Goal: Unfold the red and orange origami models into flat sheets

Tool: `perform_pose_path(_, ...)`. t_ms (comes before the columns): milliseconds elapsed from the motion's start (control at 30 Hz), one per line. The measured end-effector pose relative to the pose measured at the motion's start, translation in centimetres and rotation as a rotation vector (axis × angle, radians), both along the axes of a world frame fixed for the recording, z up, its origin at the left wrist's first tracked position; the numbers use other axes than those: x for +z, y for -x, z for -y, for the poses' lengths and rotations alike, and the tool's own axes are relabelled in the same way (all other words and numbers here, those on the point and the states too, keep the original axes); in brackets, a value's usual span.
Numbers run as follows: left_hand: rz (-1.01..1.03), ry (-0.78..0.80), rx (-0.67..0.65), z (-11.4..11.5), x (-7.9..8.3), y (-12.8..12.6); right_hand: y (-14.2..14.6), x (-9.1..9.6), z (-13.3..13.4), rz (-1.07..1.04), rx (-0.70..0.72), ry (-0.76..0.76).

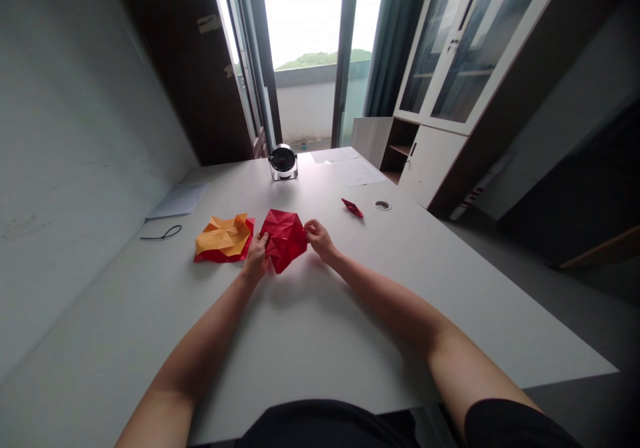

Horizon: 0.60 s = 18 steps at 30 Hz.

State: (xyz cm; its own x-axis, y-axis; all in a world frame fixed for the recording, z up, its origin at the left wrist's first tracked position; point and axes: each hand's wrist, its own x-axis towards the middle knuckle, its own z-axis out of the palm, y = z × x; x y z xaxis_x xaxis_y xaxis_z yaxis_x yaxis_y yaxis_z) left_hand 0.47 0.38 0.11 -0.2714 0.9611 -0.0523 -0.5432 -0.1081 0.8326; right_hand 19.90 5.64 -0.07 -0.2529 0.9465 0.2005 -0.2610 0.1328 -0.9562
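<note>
A creased sheet of red paper [284,238] is held up over the white table between my two hands. My left hand [257,255] grips its left edge, thumb on the face toward me. At its right edge my right hand [318,237] pinches the paper between thumb and fingers. Fold lines cross the sheet and its middle bulges in facets. Just left of my left hand lies a creased orange sheet [223,235] on top of another red sheet [220,257]. A small folded red paper boat [353,208] rests on the table to the right.
A roll of tape [383,205] lies right of the paper boat. Toward the back stand a round black device on a metal stand [283,161] and flat papers [357,170]. A black cable tie [163,233] and grey sheets [177,200] lie left, near the wall. Cabinets [435,148] stand right.
</note>
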Motion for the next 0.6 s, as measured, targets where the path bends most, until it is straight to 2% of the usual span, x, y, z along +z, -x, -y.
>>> perform_pose_path(200, -0.081, 0.064, 0.029, 0.4, 0.7, -0.1, 0.0, 0.5, 0.8, 0.032, 0.127, 0.084)
perform_pose_path(267, -0.092, 0.087, 0.04, 0.5, 0.8, -0.1, 0.1, 0.3, 0.9, 0.091, 0.136, 0.051)
perform_pose_path(367, -0.086, 0.066, 0.006, 0.4, 0.7, -0.1, 0.4, -0.6, 0.7, 0.226, 0.087, -0.062)
perform_pose_path(433, -0.078, 0.032, -0.011, 0.2, 0.6, -0.1, 0.5, -1.0, 0.4, 0.24, 0.043, -0.092)
perform_pose_path(600, -0.055, -0.008, 0.085, -0.4, 0.2, 0.5, -0.3, -0.7, -0.9, 0.031, -0.118, 0.042)
